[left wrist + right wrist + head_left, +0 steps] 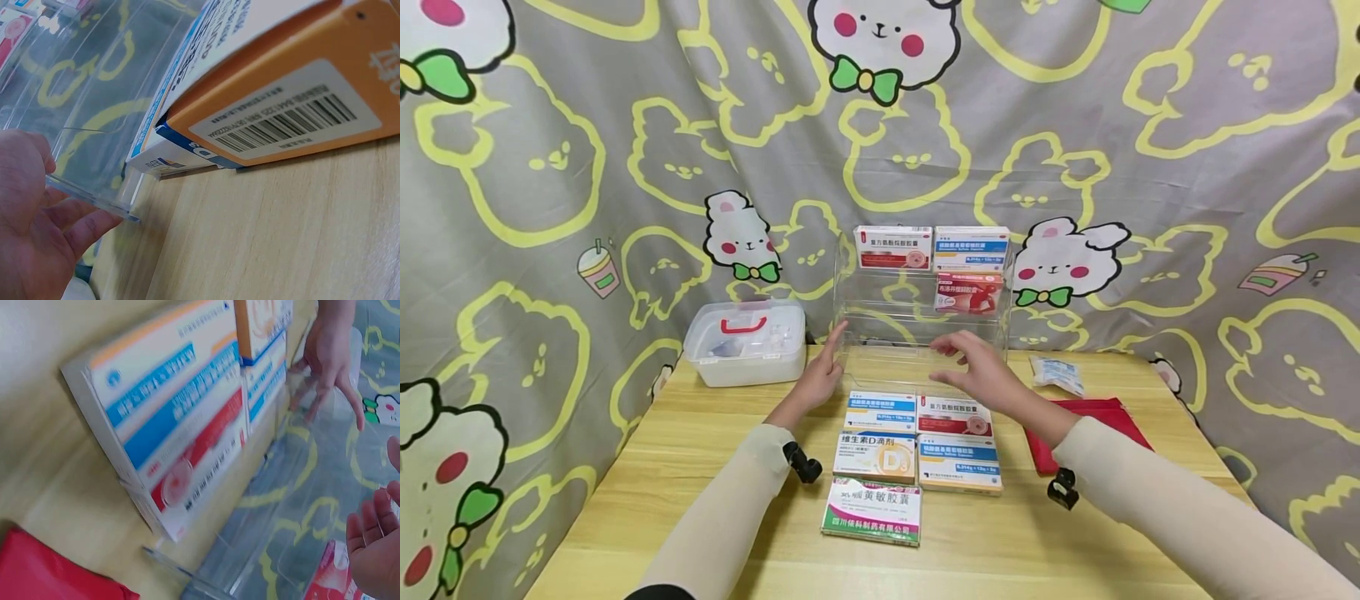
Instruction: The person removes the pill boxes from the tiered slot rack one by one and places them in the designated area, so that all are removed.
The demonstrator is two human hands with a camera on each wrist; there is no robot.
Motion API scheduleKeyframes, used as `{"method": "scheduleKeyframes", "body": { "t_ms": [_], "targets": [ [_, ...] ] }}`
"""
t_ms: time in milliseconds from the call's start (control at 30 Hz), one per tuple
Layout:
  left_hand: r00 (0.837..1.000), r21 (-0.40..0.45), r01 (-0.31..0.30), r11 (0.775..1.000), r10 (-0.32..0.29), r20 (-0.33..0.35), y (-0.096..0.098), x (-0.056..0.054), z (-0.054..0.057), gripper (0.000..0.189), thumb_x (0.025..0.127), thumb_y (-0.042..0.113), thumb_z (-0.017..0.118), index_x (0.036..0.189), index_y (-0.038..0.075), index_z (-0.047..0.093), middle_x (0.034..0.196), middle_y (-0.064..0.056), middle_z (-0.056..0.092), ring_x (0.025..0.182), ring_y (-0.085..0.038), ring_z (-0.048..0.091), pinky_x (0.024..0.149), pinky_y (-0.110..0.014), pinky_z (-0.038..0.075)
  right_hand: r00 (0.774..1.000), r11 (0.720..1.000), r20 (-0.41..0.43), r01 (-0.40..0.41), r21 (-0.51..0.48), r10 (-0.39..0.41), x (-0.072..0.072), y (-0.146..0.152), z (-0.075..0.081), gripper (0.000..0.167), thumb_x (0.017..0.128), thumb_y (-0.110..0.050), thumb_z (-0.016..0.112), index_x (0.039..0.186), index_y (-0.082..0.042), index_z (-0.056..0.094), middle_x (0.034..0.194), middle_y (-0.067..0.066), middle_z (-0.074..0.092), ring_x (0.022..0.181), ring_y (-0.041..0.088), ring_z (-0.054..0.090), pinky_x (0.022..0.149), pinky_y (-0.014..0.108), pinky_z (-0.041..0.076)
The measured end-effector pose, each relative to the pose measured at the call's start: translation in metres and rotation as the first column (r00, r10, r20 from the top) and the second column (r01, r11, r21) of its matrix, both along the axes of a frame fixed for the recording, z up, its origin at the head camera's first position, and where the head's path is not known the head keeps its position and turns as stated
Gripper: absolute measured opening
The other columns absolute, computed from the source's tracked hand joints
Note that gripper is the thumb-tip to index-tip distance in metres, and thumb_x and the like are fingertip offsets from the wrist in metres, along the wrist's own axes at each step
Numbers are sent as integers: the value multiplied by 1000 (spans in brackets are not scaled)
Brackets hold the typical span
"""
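A clear stepped display rack [917, 321] stands at the back of the table. My left hand [822, 377] is at its left side; in the left wrist view the thumb and fingers [94, 228] straddle the rack's edge. In front of the rack's lower tiers is my right hand [973, 362], fingers apart and slightly bent, holding nothing. Up on the rack are a red-and-white medicine box [893, 248], a blue-and-white one [972, 248] and a red one [968, 294]. Several medicine boxes lie before it, including a vitamin D box [874, 457] and a green-and-purple box [872, 512].
A translucent lidded case [745, 346] with a red handle stands left of the rack. To the right lie a small white-and-blue packet [1057, 375] and a red pouch [1101, 421], partly behind the right forearm. A patterned curtain [1075, 100] hangs behind the table.
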State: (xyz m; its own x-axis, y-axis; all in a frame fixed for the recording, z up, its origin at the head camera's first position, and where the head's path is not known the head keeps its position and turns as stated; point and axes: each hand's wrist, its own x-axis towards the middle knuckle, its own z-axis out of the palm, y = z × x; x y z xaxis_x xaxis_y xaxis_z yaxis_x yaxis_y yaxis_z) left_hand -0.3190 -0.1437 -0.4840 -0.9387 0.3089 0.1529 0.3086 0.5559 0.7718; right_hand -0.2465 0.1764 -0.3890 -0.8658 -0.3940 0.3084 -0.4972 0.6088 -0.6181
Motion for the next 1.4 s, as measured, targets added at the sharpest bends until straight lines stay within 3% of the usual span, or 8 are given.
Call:
{"method": "scheduleKeyframes", "body": {
  "t_ms": [100,467,667,833,933,1033,1200,1400],
  "targets": [
    [1000,3,-2,1000,2,-3,0,0,0,90,106,-2,40,161,54,-4,169,-22,22,47,-15,39,49,-29,35,1000,1000,-10,24,7,-24,-8,4,7,46,90,-22,81,131,-8,66,124,8,65,114,28,61,95,49,53],
    [1000,1,-16,1000,16,-2,1,-1,-2,90,106,-2,39,159,57,-4,168,-22,22,46,-12,30,48,-27,34,996,996,6,87,-18,-87,-38,14,34,48,93,-18,78,136,-4,62,133,16,62,126,39,56,106,56,45],
    [1000,9,-7,1000,7,-25,0,0,-2,88,106,-3,40,162,50,-2,169,-22,21,46,-12,28,48,-27,33,983,983,-15,184,2,-184,-53,21,46,49,94,-17,77,138,-4,60,137,19,57,118,41,55,95,53,50],
    [999,13,1,1000,0,-37,1,1,-1,84,105,-3,40,165,40,0,168,-24,22,46,-11,27,47,-27,33,967,968,-34,253,-4,-253,-67,25,50,53,95,-18,76,143,-5,58,141,20,54,122,40,52,98,55,48],
    [1000,14,1,1000,0,-27,1,2,0,86,105,-3,40,164,45,-1,169,-22,21,46,-12,27,47,-27,33,959,959,-15,282,1,-282,-74,28,50,54,96,-19,74,145,-6,57,146,20,52,132,40,47,105,59,44],
    [1000,15,1,1000,0,-20,1,3,0,89,106,-2,39,161,52,-3,169,-20,20,46,-12,28,48,-26,33,954,954,4,299,20,-299,-79,28,50,55,98,-20,72,148,-7,54,151,22,48,135,42,46,107,60,43],
    [1000,13,0,1000,1,-20,0,1,-2,89,106,-2,39,160,55,-3,170,-19,19,46,-11,28,48,-27,34,946,945,10,323,53,-324,-85,26,50,55,99,-19,70,150,-5,51,150,21,49,136,41,45,110,59,40],
    [999,20,2,1000,-1,-34,1,0,-2,82,105,-3,40,166,37,2,169,-21,20,45,-10,27,48,-29,35,920,916,-18,391,92,-391,-88,20,51,48,101,-12,66,147,-4,55,146,20,54,135,39,46,110,57,41]
  ]
}}
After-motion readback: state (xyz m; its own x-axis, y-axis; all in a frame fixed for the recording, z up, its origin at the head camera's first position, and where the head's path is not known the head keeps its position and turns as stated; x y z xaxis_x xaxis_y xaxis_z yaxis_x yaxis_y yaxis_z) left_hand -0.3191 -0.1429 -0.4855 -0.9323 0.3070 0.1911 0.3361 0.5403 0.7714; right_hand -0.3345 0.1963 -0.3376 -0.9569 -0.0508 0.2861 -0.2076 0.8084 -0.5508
